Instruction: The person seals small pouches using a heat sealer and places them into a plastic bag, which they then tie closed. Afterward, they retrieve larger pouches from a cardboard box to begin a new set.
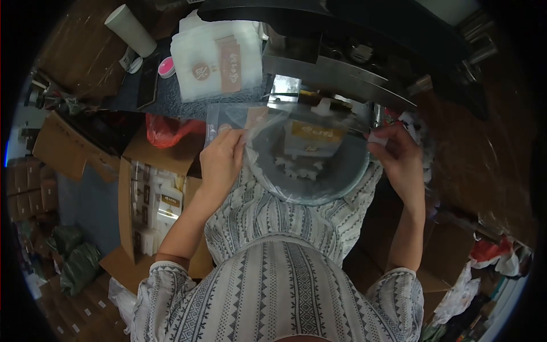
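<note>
My left hand (219,165) is closed on the edge of a clear plastic bag (213,122) that has a pinkish printed panel. To the right, my right hand (401,157) pinches a small white piece (376,139) whose kind I cannot make out. Between both hands a round basin (319,200) rests over my lap, its rim partly covered by thin clear plastic. Inside it lie a printed packet (313,138) with a gold band and several small white pieces (299,170).
A stack of printed white bags (196,54) lies on a grey cloth, beside a white cup (131,31), a phone (148,80) and a pink round lid (166,67). A dark metal machine (342,68) stands ahead. An open carton (126,211) of packets sits at left.
</note>
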Demonstrator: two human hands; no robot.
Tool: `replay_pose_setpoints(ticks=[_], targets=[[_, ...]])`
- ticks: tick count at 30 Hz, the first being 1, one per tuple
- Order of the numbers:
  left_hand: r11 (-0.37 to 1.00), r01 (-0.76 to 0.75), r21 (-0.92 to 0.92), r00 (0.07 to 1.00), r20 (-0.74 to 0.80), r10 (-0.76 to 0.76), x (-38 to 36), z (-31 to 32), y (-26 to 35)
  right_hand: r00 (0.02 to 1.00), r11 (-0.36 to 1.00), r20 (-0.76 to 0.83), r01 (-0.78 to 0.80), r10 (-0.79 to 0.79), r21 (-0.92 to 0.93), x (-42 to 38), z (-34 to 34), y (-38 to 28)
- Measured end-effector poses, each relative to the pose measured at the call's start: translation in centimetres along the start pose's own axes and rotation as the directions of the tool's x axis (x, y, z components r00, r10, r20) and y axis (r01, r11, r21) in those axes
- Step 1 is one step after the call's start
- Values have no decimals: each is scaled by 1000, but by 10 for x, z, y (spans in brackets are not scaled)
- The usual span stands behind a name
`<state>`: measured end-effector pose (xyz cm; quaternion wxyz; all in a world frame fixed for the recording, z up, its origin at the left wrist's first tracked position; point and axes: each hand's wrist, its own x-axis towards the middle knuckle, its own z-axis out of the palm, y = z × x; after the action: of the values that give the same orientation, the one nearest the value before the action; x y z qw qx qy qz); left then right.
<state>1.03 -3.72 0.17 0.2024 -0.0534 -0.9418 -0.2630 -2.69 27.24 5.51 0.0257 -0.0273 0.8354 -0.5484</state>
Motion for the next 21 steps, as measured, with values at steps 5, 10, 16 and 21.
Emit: replay_pose_setpoints(ticks=[5,10,16,21], targets=[[999,17,-37,999,-36,-19,3,-4,9,997,992,59,-44,51,-118,4,1,5],[1000,0,-6,1000,-13,0,6,-11,22,977,953,137,118,-161,279,3,29,-12],[973,-170,-154,976,110,188,5,-14,30,898,964,359,201,-252,174,9,48,-25],[800,307,-516,861,509,-1,7,18,38,966,957,166,154,-198,247,11,59,-7]])
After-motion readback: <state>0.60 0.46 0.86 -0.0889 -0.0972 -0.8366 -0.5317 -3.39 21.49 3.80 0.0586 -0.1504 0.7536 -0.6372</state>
